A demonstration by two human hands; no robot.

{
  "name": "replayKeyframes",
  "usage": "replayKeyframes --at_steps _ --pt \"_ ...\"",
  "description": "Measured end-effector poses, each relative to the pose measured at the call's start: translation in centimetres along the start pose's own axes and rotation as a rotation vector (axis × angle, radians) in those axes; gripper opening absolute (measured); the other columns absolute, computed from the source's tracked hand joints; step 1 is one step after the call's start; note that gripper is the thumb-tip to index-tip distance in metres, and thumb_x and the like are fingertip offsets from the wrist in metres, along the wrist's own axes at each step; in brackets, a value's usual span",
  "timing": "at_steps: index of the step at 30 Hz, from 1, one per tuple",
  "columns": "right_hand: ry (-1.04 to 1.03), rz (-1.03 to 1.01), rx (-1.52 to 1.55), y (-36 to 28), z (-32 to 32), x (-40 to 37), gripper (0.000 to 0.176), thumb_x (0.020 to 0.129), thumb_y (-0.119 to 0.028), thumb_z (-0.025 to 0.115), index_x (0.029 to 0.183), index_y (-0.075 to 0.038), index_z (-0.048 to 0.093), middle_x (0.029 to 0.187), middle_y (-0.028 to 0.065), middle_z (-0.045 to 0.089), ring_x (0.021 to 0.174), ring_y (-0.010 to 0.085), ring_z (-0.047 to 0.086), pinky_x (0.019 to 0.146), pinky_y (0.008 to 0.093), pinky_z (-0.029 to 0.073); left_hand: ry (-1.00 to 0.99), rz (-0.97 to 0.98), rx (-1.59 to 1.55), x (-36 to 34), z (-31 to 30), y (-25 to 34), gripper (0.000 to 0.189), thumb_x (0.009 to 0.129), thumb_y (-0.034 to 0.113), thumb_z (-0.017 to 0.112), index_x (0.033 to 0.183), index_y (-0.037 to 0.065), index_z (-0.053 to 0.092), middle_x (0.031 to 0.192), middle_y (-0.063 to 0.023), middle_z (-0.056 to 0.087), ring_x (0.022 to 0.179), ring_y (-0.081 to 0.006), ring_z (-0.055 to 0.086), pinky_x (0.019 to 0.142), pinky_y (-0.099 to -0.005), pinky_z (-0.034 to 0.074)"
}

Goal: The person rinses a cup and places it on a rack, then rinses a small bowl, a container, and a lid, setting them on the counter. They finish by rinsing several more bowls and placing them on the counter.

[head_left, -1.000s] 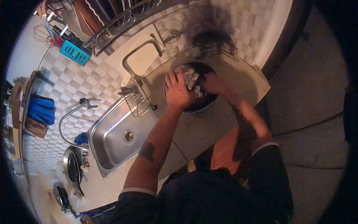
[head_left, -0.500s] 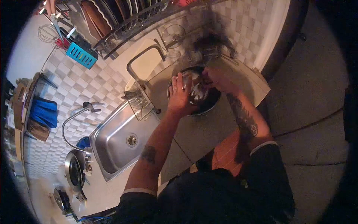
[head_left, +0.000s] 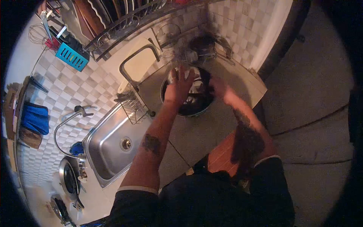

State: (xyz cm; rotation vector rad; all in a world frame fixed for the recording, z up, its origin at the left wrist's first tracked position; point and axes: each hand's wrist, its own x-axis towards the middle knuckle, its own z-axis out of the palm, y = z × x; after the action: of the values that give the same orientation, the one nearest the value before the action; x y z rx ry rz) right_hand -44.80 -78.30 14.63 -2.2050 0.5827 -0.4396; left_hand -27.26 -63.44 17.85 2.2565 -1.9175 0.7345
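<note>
A round, dark pan or bowl (head_left: 194, 109) sits on the counter in the corner, and inside it is something shiny and silvery-white (head_left: 197, 86) that I cannot identify. My left hand (head_left: 180, 86) reaches over the left side, its fingers spread and laid across the shiny thing. At the right rim is my right hand (head_left: 222, 90), its fingers bent toward the inside. Blur and shadow hide its fingertips, so I cannot see whether they grip anything.
A steel sink (head_left: 109, 151) lies to the left, with a curved faucet (head_left: 56, 132). Between sink and pan stands a wire rack (head_left: 134, 109). A cream cutting board (head_left: 140, 66) leans at the back. Another pan (head_left: 69, 178) is at lower left, and a dish rack (head_left: 132, 19) hangs above.
My left hand has slid slightly farther away across the shiny thing. My right hand has moved toward me along the right rim. The whole view has shifted a little.
</note>
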Motion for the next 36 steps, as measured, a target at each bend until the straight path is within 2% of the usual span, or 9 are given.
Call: replayKeyframes --at_steps 5,11,15,17,21,23,30,34,36 --pt "-0.012 0.019 -0.344 -0.5 1.0 0.3 0.031 0.09 -0.023 0.062 0.114 -0.003 0.064 0.117 0.0202 0.062 0.107 0.0387 0.061 0.094 0.045 0.05 0.077 -0.127 -0.253 -0.7 -4.2 -3.6 0.072 0.083 0.006 0.06 0.149 0.013 0.032 0.152 -0.0221 0.031 0.138 -0.0492 0.032 0.091 -0.047 0.055" --pt "-0.341 0.398 -0.378 -5.1 4.2 3.2 0.073 0.092 -0.067 0.044 0.121 -0.004 0.064 0.119 0.019 0.066 0.114 0.0381 0.06 0.099 0.0473 0.045 0.597 -0.451 -0.68 -7.4 -5.4 -7.5 0.078 0.079 -0.008 0.059 0.149 0.002 0.027 0.148 -0.0232 0.035 0.138 -0.0394 0.037 0.104 -0.0392 0.047" --pt "-0.332 0.507 -0.225 -1.2 8.6 6.4 0.091 0.078 -0.083 0.052 0.121 -0.003 0.066 0.114 0.019 0.067 0.115 0.0354 0.06 0.102 0.0469 0.043 0.673 -1.048 -1.822 -15.5 -7.4 -5.4 0.051 0.097 0.005 0.054 0.144 0.004 0.033 0.137 -0.0168 0.047 0.117 -0.0321 0.058 0.081 -0.0454 0.059" --pt "-0.433 0.485 -0.079 -4.8 6.1 5.1 0.09 0.077 -0.081 0.055 0.123 -0.005 0.065 0.116 0.0184 0.067 0.116 0.0338 0.06 0.103 0.0468 0.042 0.796 -1.153 -1.992 -20.0 -6.4 -5.2 0.052 0.095 0.006 0.058 0.141 0.006 0.035 0.132 -0.0173 0.052 0.111 -0.034 0.061 0.072 -0.0475 0.062" --pt "-0.358 0.594 -0.05 -9.6 5.7 3.9 0.078 0.077 -0.072 0.067 0.121 -0.007 0.066 0.118 0.0143 0.066 0.111 0.0285 0.062 0.1 0.0462 0.044 0.863 -1.407 -2.016 -28.9 -6.1 -6.1 0.051 0.096 0.008 0.057 0.141 0.004 0.035 0.133 -0.019 0.051 0.113 -0.0378 0.059 0.083 -0.0553 0.06" --pt "-0.418 0.651 0.036 -3.8 7.6 6.4 0.075 0.077 -0.07 0.067 0.119 -0.008 0.069 0.123 0.0162 0.064 0.111 0.0327 0.061 0.098 0.0462 0.045 0.903 -1.442 -1.99 -33.2 -6.0 -7.0 0.049 0.097 0.008 0.055 0.141 0.002 0.035 0.133 -0.0211 0.051 0.112 -0.041 0.06 0.088 -0.0568 0.058" --pt "-0.396 -0.204 -0.088 -2.0 9.3 5.4 0.048 0.089 -0.039 0.065 0.122 -0.004 0.064 0.118 0.012 0.065 0.1 0.0287 0.063 0.089 0.0401 0.049 1.087 -1.629 -1.703 -43.4 -7.6 -9.8 0.04 0.096 0.006 0.054 0.135 0.0 0.045 0.125 -0.0152 0.06 0.108 -0.0304 0.063 0.082 -0.0509 0.06" --pt "-0.179 0.094 0.023 -7.9 8.5 2.4 0.038 0.093 -0.025 0.064 0.124 -0.003 0.06 0.11 0.0083 0.066 0.091 0.0214 0.063 0.081 0.0319 0.051 1.139 -1.654 -1.584 -47.0 -11.7 -10.0 0.035 0.096 0.006 0.056 0.129 -0.003 0.049 0.119 -0.015 0.061 0.102 -0.0306 0.064 0.081 -0.0493 0.061" --pt "-0.025 0.379 0.578 -9.5 8.5 1.6 0.039 0.093 -0.023 0.064 0.125 -0.003 0.058 0.105 0.0072 0.065 0.085 0.0172 0.062 0.076 0.0272 0.05 1.172 -1.687 -1.55 -49.0 -12.8 -10.5 0.033 0.095 0.006 0.056 0.127 -0.002 0.05 0.117 -0.0159 0.061 0.099 -0.032 0.065 0.077 -0.0487 0.062"
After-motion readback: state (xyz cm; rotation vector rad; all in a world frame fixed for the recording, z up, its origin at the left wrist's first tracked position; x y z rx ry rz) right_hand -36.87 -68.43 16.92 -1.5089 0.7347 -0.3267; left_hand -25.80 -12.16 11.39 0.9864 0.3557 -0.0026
